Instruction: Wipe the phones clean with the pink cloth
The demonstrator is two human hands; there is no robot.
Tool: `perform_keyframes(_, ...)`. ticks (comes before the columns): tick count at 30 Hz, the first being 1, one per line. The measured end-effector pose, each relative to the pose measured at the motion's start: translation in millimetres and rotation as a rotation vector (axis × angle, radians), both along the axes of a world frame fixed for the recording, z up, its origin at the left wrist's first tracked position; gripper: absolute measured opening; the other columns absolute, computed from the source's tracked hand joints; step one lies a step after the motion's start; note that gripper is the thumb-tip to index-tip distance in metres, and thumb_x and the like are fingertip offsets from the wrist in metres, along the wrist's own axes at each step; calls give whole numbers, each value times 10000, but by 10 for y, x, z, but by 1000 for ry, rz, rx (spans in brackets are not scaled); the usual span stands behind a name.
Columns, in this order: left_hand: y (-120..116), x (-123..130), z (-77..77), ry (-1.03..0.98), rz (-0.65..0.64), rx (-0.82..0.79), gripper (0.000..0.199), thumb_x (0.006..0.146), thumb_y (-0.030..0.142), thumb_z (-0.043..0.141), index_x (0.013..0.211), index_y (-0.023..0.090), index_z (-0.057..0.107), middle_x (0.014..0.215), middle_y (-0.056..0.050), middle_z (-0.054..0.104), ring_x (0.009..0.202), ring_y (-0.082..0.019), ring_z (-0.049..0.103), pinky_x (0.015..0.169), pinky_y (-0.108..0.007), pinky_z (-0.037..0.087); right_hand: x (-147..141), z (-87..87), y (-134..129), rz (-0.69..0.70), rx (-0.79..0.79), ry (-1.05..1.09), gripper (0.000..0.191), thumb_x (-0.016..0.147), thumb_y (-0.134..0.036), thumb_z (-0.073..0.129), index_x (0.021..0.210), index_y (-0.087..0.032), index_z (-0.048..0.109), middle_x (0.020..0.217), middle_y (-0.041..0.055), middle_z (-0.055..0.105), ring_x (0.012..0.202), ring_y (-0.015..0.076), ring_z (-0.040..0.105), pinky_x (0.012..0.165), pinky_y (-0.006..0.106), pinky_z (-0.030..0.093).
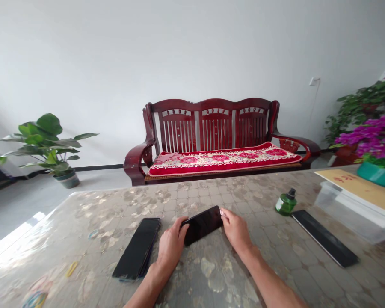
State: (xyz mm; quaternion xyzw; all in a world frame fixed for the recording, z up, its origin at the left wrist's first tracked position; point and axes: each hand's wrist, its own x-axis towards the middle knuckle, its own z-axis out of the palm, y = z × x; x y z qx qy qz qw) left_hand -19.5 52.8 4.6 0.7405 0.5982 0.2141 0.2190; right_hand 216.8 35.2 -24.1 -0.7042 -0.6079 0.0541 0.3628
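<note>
A black smartphone (202, 226) is held at a slant just above the patterned table, its dark screen facing me. My left hand (170, 243) grips its left end, thumb on the front edge. At the right end, my right hand (236, 230) pinches a small white piece (222, 212) between thumb and fingers, close against the phone's edge; its exact kind is too small to make out. Left of my left hand lies a larger black phone (137, 246) with a dark blue edge beneath it. Farther right rests a long black flat device (325, 238), screen up.
A green bottle with a black cap (286, 202) stands beside a clear plastic box (343, 210) topped by a tan envelope (356, 184). Rubber bands (71, 269) lie at the left on the table (211, 282). Beyond it is a red wooden bench (216, 115); potted plants flank both sides.
</note>
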Motion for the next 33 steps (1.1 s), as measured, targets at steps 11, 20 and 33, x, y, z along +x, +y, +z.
perform_keyframes(11, 9, 41, -16, 22, -70, -148, 337, 910, 262, 581, 1245, 230, 596, 1075, -42, 724, 1000, -224, 678, 796, -254, 452, 44, -101, -96, 119, 120, -278, 335, 979, -170, 405, 1157, -202, 687, 1103, 70, 730, 990, 200, 681, 870, 287, 518)
perform_keyframes(20, -84, 50, -8, 84, -186, -86, 793, 624, 233, 781, 1347, 151, 466, 1194, -113, 597, 1112, -275, 599, 949, -297, 418, 35, -88, -125, 207, 136, -298, 347, 947, -117, 435, 1172, -221, 678, 1094, 61, 719, 1005, 193, 658, 883, 292, 519)
perform_keyframes(33, -99, 75, -10, 68, -181, -50, 590, 638, 192, 760, 1188, 193, 547, 1094, -54, 469, 1058, -238, 585, 951, -294, 439, -279, 105, -273, 469, 143, -304, 368, 928, -76, 497, 1217, -228, 667, 1201, 43, 696, 1083, 191, 602, 960, 327, 497)
